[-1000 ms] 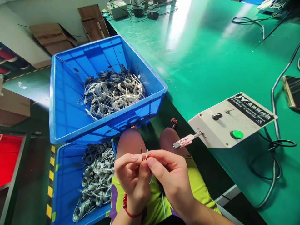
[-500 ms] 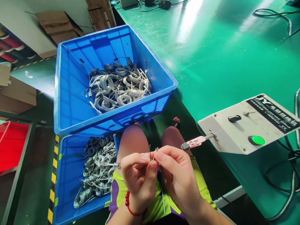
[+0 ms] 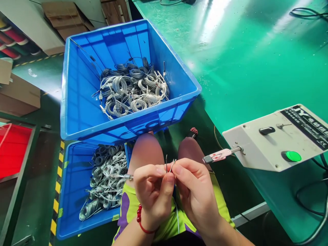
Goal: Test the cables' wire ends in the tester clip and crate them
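Note:
My left hand (image 3: 153, 191) and my right hand (image 3: 197, 188) meet over my lap, thumbs and forefingers pinched on the thin wire ends (image 3: 172, 165) of a cable. One dark wire (image 3: 166, 163) stands upright at my left fingertips, while the lighter ends cross by my right fingertips. A clear and silver connector (image 3: 125, 176) pokes out to the left of my left hand. Pale cable (image 3: 177, 220) hangs below the hands across the shorts. Both hands are closed; the palms and part of the cable are hidden.
A large blue bin (image 3: 130, 119) holds coiled cables; a lower blue bin (image 3: 74, 225) holds more coils. On the right, a grey control box (image 3: 258, 147) with a green button stands at the green table (image 3: 246, 78), its pink-and-white clamp (image 3: 217, 155) reaching toward my right hand.
The view has shifted slightly, so the bin and control box sit further right. My hands stay pinched together, and the light wire ends at my right fingertips have changed angle a little.

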Demonstrator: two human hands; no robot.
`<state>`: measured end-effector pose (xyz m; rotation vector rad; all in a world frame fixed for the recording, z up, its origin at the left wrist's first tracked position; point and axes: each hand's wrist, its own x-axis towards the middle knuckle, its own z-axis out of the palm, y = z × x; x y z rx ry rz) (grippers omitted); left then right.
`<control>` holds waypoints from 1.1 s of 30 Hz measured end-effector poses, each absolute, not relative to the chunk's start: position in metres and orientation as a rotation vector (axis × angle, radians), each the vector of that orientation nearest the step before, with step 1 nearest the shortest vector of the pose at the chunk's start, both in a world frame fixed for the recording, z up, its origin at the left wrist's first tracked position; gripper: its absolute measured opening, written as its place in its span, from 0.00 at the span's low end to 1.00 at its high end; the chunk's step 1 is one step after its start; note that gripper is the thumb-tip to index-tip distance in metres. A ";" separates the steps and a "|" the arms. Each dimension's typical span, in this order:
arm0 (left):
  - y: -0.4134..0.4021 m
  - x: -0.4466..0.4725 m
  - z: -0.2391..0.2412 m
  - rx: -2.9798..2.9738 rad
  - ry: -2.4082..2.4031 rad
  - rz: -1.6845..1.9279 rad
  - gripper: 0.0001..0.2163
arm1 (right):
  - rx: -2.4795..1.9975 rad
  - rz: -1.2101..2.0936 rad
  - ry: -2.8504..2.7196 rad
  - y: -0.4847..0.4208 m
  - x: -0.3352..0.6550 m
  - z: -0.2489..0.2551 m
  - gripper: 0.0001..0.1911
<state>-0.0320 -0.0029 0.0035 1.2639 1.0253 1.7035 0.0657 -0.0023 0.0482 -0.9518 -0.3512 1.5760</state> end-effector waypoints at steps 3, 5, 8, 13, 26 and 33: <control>-0.004 -0.033 0.003 1.266 1.041 1.696 0.07 | -0.962 1.577 -0.355 -0.002 0.065 0.048 0.13; -0.003 -0.033 0.004 1.272 1.028 1.681 0.08 | -0.973 1.580 -0.352 -0.001 0.064 0.047 0.13; -0.002 -0.032 0.007 1.278 1.023 1.674 0.08 | -0.962 1.593 -0.330 0.000 0.063 0.045 0.13; 0.000 -0.031 0.009 1.289 1.050 1.667 0.07 | -0.950 1.606 -0.311 0.004 0.064 0.046 0.13; 0.002 -0.028 0.005 1.178 1.007 1.603 0.04 | -1.112 1.636 -1.047 0.003 0.089 -0.016 0.22; 0.002 -0.032 0.015 0.996 0.975 1.454 0.18 | -1.124 1.623 -1.779 0.007 0.113 -0.019 0.20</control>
